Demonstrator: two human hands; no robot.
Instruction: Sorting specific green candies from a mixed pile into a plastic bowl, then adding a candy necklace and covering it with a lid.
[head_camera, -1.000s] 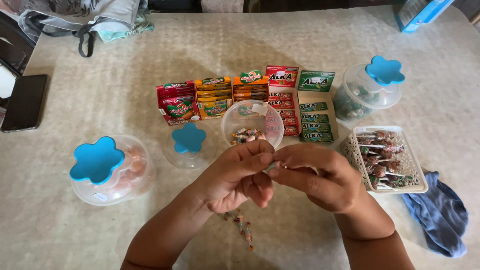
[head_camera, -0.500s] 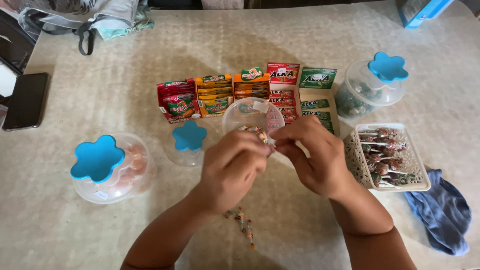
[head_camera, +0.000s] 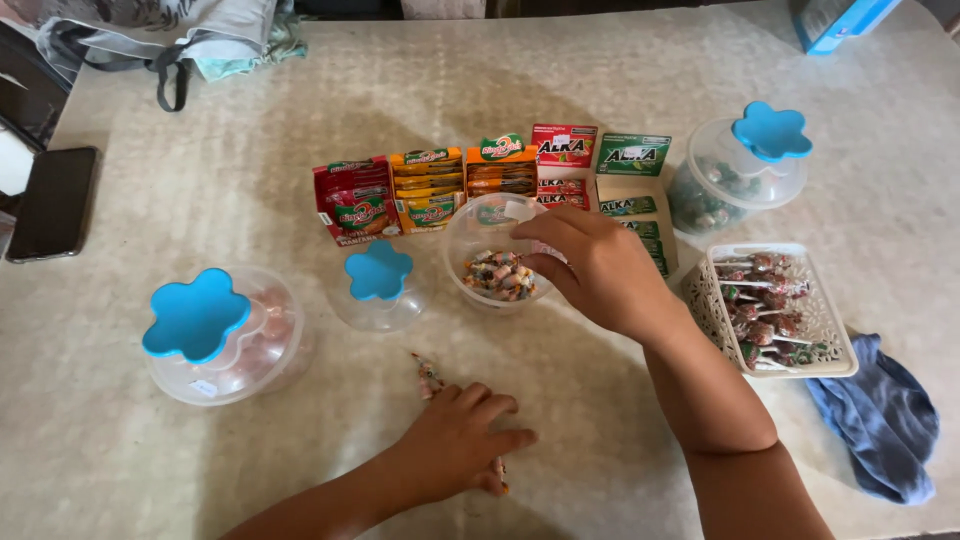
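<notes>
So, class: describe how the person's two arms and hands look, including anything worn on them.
Both the left hand and the right hand are bare: no gloves, rings, watch or bracelets show. Both forearms are uncovered, with no sleeve in view.

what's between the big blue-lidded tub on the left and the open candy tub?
Head view: a small clear lid with a blue flower knob, between the big tub and the candy tub.

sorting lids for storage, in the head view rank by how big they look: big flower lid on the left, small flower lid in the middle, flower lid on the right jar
1. big left flower lid
2. right jar's flower lid; it lies farther from the camera, so the gap is unsure
3. small middle flower lid
</notes>
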